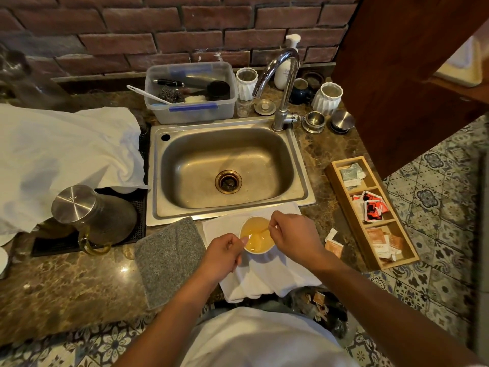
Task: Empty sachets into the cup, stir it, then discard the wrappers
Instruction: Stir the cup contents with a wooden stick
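Observation:
A white cup (258, 250) of yellow-orange liquid stands on a white cloth (267, 279) just in front of the sink. My left hand (223, 254) grips the cup's left side. Above the cup's right rim, my right hand (293, 235) pinches a thin stirrer (262, 230) whose tip dips into the liquid. Opened sachet wrappers (334, 243) lie on the counter to the right of the cup. A wooden organiser (371, 210) further right holds several sachets in three compartments.
A steel sink (227, 168) with a tap (283, 83) lies behind the cup. A grey towel (169, 258) lies left, a steel-lidded jug (87, 215) on a black mat beyond it. A bin bag with wrappers (317, 305) sits below the counter edge.

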`<control>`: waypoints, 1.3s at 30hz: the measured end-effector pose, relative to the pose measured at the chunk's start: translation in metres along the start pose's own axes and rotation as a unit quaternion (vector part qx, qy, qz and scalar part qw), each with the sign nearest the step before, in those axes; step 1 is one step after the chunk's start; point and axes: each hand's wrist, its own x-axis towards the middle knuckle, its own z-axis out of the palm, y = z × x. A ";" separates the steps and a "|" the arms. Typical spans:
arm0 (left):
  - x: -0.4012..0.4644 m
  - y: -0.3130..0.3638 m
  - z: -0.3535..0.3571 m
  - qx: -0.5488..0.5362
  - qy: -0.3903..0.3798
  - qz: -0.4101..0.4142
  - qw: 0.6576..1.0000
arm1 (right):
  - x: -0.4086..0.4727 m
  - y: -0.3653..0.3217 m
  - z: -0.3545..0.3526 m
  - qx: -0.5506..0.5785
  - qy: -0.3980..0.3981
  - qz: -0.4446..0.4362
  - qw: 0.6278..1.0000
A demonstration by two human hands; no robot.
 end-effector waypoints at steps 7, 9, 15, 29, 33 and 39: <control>0.000 0.002 0.000 -0.006 -0.002 0.000 1.000 | -0.018 -0.010 -0.002 -0.067 -0.067 -0.016 0.995; 0.000 0.002 0.001 -0.005 -0.004 0.001 1.000 | -0.019 -0.015 -0.001 -0.067 -0.062 -0.005 0.996; 0.000 0.003 -0.001 -0.008 -0.006 -0.001 1.000 | 0.000 -0.021 -0.002 -0.078 -0.029 0.054 0.995; 0.000 -0.003 -0.002 -0.005 0.002 -0.009 1.000 | 0.004 -0.043 0.005 0.014 -0.092 0.101 0.991; 0.000 -0.001 -0.001 -0.002 -0.001 -0.005 1.000 | 0.000 -0.025 -0.006 -0.021 -0.117 0.126 0.985; 0.001 0.001 0.001 0.000 -0.004 -0.007 1.000 | 0.001 -0.026 -0.011 -0.139 -0.065 0.075 0.985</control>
